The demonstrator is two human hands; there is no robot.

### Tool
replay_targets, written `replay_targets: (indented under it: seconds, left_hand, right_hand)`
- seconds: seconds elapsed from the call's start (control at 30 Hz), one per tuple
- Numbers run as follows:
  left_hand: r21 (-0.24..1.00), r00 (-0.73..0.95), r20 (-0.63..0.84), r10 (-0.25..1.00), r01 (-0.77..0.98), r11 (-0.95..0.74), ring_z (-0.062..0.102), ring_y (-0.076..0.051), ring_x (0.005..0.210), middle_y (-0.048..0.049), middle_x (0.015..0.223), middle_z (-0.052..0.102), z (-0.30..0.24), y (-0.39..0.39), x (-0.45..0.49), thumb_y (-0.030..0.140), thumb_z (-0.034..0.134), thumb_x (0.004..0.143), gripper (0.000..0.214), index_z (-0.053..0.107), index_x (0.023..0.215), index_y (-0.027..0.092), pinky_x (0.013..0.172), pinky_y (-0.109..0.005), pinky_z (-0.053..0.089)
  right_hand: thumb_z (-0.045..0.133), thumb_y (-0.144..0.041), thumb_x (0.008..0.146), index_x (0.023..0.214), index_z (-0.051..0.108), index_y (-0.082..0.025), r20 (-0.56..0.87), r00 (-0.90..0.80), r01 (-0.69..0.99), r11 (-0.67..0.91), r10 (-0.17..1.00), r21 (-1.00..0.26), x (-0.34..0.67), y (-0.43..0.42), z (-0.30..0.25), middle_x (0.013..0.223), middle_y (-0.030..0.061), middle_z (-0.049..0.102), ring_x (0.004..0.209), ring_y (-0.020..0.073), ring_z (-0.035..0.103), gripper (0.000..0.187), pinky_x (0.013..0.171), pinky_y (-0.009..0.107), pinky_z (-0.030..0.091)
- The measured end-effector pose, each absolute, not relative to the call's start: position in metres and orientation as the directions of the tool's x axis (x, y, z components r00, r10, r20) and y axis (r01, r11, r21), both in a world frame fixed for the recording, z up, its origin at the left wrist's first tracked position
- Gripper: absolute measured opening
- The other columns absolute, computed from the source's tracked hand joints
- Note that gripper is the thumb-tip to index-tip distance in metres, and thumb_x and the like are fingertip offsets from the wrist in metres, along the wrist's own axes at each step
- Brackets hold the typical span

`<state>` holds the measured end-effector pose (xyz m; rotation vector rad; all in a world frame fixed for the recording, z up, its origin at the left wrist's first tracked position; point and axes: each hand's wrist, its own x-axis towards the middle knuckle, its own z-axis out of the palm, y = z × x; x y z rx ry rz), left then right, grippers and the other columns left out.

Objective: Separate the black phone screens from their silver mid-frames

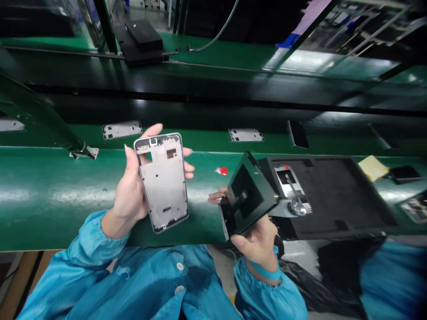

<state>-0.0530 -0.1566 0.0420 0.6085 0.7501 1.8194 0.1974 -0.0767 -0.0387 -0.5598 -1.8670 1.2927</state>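
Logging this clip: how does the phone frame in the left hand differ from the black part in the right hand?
The phone frame is silver-grey; the black part is dark. The phone frame stands nearly upright in the left hand, while the black part tilts sideways in the right hand. Both are flat, rectangular and lifted off the green bench.

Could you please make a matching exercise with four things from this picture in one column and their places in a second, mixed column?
Things:
1. phone frame
2. black fixture lid
3. red spot
4. yellow paper

Places:
A. on the green surface between the hands
B. in the right hand
C. far right, beside the black tray
D. in the left hand

Pairs: 1-D, 2-B, 3-A, 4-C
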Motion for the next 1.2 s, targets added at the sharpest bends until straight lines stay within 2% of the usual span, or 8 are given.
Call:
replay_targets:
  seconds: [0.1,0.17,0.27,0.47,0.7,0.93,1.07,1.2]
  left_hand:
    - [0.767,-0.393,0.08,0.916,-0.563,-0.308,0.082,-0.026,0.097,-0.0071,0.12,0.081,0.038,-0.144,-0.058,0.072,0.05,0.107,0.065,0.046,0.16,0.035,0.089,-0.044,0.069]
    - [0.76,-0.416,0.101,0.904,-0.553,-0.34,0.083,-0.027,0.099,-0.0073,0.121,0.08,0.037,-0.14,-0.06,0.072,0.051,0.107,0.065,0.047,0.159,0.034,0.09,-0.044,0.069]
    - [0.762,-0.453,0.099,0.886,-0.538,-0.36,0.083,-0.028,0.102,-0.0079,0.121,0.08,0.038,-0.14,-0.061,0.07,0.054,0.106,0.065,0.048,0.159,0.033,0.092,-0.045,0.069]
    - [0.774,-0.488,0.132,0.863,-0.493,-0.397,0.082,-0.029,0.106,-0.0061,0.122,0.08,0.04,-0.14,-0.065,0.07,0.061,0.103,0.064,0.049,0.157,0.038,0.099,-0.05,0.067]
    - [0.804,-0.434,0.225,0.873,-0.423,-0.417,0.081,-0.031,0.109,-0.0052,0.126,0.079,0.04,-0.137,-0.069,0.069,0.072,0.096,0.057,0.057,0.141,0.037,0.101,-0.053,0.066]
    - [0.802,-0.312,0.373,0.874,-0.366,-0.472,0.081,-0.029,0.109,-0.0029,0.126,0.079,0.031,-0.134,-0.079,0.06,0.068,0.103,0.041,0.058,0.128,0.03,0.096,-0.05,0.066]
    - [0.83,-0.383,0.31,0.87,-0.337,-0.445,0.081,-0.03,0.105,-0.0042,0.125,0.077,0.036,-0.135,-0.085,0.061,0.069,0.101,0.037,0.059,0.124,0.034,0.093,-0.055,0.069]
    - [0.84,-0.398,0.242,0.885,-0.371,-0.397,0.079,-0.032,0.108,-0.0028,0.124,0.077,0.042,-0.135,-0.084,0.062,0.076,0.096,0.039,0.06,0.121,0.038,0.094,-0.057,0.067]
  right_hand:
    - [0.08,-0.053,0.095,0.149,0.071,-0.031,0.489,-0.649,-0.068,0.596,0.583,-0.8,0.191,-0.07,-0.025,0.136,0.0161,0.07,0.122,0.0405,0.072,0.059,0.101,0.062,0.063]
    - [0.077,-0.051,0.098,0.155,0.066,-0.035,0.504,-0.677,-0.07,0.634,0.537,-0.77,0.187,-0.067,-0.02,0.138,0.0149,0.067,0.121,0.0383,0.072,0.061,0.098,0.058,0.065]
    - [0.075,-0.05,0.1,0.161,0.059,-0.038,0.509,-0.694,-0.073,0.653,0.51,-0.754,0.185,-0.066,-0.019,0.138,0.0139,0.064,0.119,0.0353,0.072,0.064,0.096,0.055,0.067]
    - [0.078,-0.046,0.099,0.162,0.058,-0.038,0.507,-0.72,-0.056,0.688,0.474,-0.723,0.182,-0.066,-0.016,0.137,0.0141,0.065,0.12,0.035,0.072,0.066,0.096,0.053,0.068]
    - [0.08,-0.043,0.096,0.162,0.058,-0.035,0.495,-0.758,-0.03,0.735,0.425,-0.677,0.17,-0.061,-0.011,0.14,0.0147,0.065,0.125,0.0361,0.071,0.07,0.102,0.056,0.067]
    - [0.076,-0.05,0.1,0.164,0.054,-0.037,0.533,-0.726,-0.136,0.669,0.434,-0.73,0.155,-0.061,-0.015,0.138,0.014,0.064,0.123,0.0352,0.071,0.069,0.1,0.056,0.067]
    - [0.076,-0.053,0.099,0.161,0.058,-0.034,0.505,-0.732,-0.084,0.674,0.458,-0.734,0.167,-0.059,-0.015,0.133,0.0149,0.067,0.117,0.036,0.073,0.068,0.093,0.056,0.069]
    - [0.078,-0.049,0.098,0.162,0.057,-0.039,0.487,-0.752,-0.053,0.696,0.444,-0.716,0.174,-0.055,-0.013,0.133,0.0131,0.067,0.121,0.0348,0.072,0.068,0.097,0.054,0.068]
